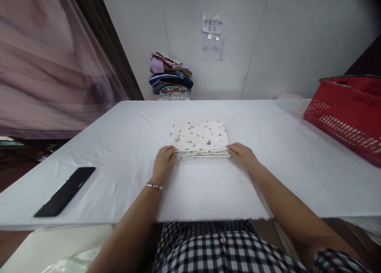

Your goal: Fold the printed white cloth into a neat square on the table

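A white cloth with small printed figures lies folded in several layers at the middle of the table. My left hand pinches its near left corner between thumb and fingers, a silver bracelet on the wrist. At the near right corner, my right hand grips the folded edge the same way. The layers show along the near side, and the cloth rests flat on the table.
The table has a white cover. A black phone-like slab lies at the left. At the right edge stands a red basket. A pile of folded fabrics is beyond the far edge, by the wall.
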Demonstrator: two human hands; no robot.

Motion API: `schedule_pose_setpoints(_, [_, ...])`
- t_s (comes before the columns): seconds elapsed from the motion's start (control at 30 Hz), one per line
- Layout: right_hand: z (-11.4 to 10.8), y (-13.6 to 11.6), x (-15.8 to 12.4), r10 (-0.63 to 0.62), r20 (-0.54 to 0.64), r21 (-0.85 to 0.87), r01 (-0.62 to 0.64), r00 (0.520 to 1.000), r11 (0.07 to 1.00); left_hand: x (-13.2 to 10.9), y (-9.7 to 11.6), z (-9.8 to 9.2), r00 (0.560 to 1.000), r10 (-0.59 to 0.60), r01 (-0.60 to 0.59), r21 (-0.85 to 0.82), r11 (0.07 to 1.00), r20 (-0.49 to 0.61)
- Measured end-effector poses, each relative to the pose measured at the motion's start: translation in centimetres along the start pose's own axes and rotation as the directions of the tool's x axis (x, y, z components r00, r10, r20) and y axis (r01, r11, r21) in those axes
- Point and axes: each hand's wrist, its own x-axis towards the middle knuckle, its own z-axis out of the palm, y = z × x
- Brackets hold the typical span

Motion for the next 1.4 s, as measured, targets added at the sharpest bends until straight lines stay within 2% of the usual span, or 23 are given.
schedule_pose_setpoints(0.23, [-0.2, 0.3, -0.2, 0.006, 0.059, 0.136, -0.014, 0.998, 0.991, 0.0, 0.2, -0.1, 1.000, -0.001, 0.001, -0.005, 1.000, 0.001])
schedule_pose_setpoints(0.37, [-0.3, 0.5, -0.2, -0.010, 0.086, 0.129, -0.001, 0.996, 0.992, 0.0, 0.0, 0.0, 1.000, -0.005, 0.005, -0.014, 1.000, 0.004])
schedule_pose_setpoints(0.63, [0.3, 0.8, 0.1, 0.021, 0.040, 0.082, -0.024, 0.999, 0.996, -0.1, 0.4, -0.1, 0.998, 0.040, -0.039, 0.025, 0.999, -0.050])
schedule_pose_setpoints(0.73, [0.5, 0.8, 0.2, 0.030, 0.013, 0.127, -0.032, 0.999, 0.991, 0.5, 2.2, -0.1, 0.993, 0.108, -0.105, 0.068, 0.992, -0.046])
schedule_pose_setpoints(0.83, [0.8, 0.9, 0.4, 0.056, -0.008, 0.188, -0.054, 0.998, 0.981, 1.9, 5.3, 0.7, 0.974, 0.222, -0.222, 0.013, 0.975, 0.047])
schedule_pose_setpoints(0.97, [1.2, 1.2, 0.4, 0.163, -0.045, 0.205, -0.151, 0.986, 0.967, 4.0, 10.3, 3.7, 0.932, 0.323, -0.318, -0.052, 0.947, 0.165])
schedule_pose_setpoints(1.1, [1.2, 1.0, 0.4, 0.139, -0.084, 0.238, -0.116, 0.987, 0.964, 5.1, 13.7, 6.9, 0.919, 0.295, -0.299, -0.023, 0.954, 0.261])
schedule_pose_setpoints(1.2, [1.2, 0.9, 0.4, 0.099, -0.091, 0.273, -0.071, 0.991, 0.959, 5.4, 14.5, 8.2, 0.920, 0.230, -0.240, -0.008, 0.971, 0.318])
schedule_pose_setpoints(1.4, [1.1, 0.9, 0.9, 0.081, -0.043, 0.311, -0.064, 0.996, 0.948, 5.7, 13.9, 8.6, 0.940, 0.167, -0.163, -0.038, 0.986, 0.298])
